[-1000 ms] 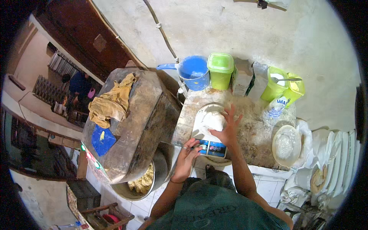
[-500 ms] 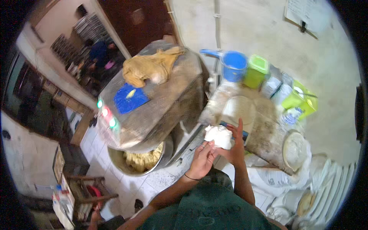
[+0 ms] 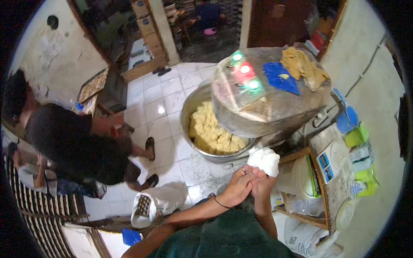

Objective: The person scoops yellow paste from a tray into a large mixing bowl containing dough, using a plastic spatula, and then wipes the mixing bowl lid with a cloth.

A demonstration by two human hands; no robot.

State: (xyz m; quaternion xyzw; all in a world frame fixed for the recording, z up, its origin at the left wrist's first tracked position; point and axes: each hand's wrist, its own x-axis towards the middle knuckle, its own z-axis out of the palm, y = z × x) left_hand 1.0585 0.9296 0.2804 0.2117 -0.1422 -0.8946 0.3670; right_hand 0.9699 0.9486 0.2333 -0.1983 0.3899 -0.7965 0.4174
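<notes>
A white, soft-looking lump (image 3: 264, 161) with a ragged top sits held up in front of me; its exact kind cannot be made out. My right hand (image 3: 263, 185) is closed under and around its base. Against it presses my left hand (image 3: 235, 187), its fingers pinched together at the bottom of the lump. Beyond my hands, a large metal bowl (image 3: 184, 122) holds crumbly yellow dough (image 3: 211, 129). Over its right part hangs a mixer head (image 3: 275, 109), which hides some of the dough. The lump is apart from the dough.
On the mixer lie a blue sheet (image 3: 277, 79) and a tan cloth (image 3: 303, 69). A dusty side table (image 3: 320, 142) at right bears a digital scale (image 3: 325, 167), a blue dipper (image 3: 346, 119) and green containers. A person (image 3: 77, 142) stands at left near a white sack (image 3: 165, 198).
My view has turned left, bringing the bowl ahead of me. My hands and the white lump have moved away from the side table towards the bowl. My right fingers have closed in.
</notes>
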